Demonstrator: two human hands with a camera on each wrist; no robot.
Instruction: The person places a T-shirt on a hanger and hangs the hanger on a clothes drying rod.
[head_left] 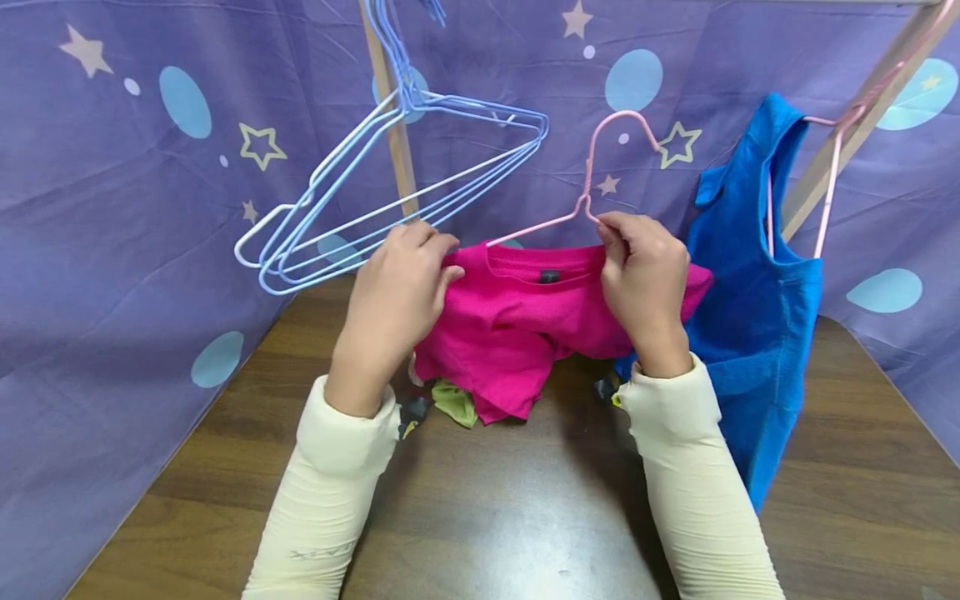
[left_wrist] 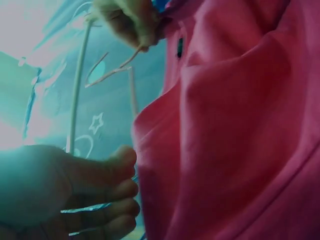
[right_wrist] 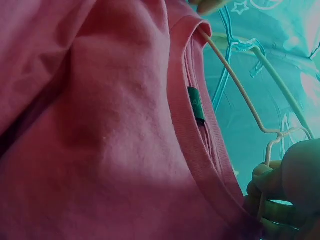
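We hold the pink shirt (head_left: 525, 312) above the desk (head_left: 487, 517), its collar around the pink hanger (head_left: 592, 196). Our left hand (head_left: 397, 292) has its grip curled on the shirt's left shoulder, apparently pinching the fabric. Our right hand (head_left: 645, 279) pinches the hanger neck and collar together. Blue hangers (head_left: 390, 200) hang at left; a blue garment (head_left: 757, 308) hangs at right.
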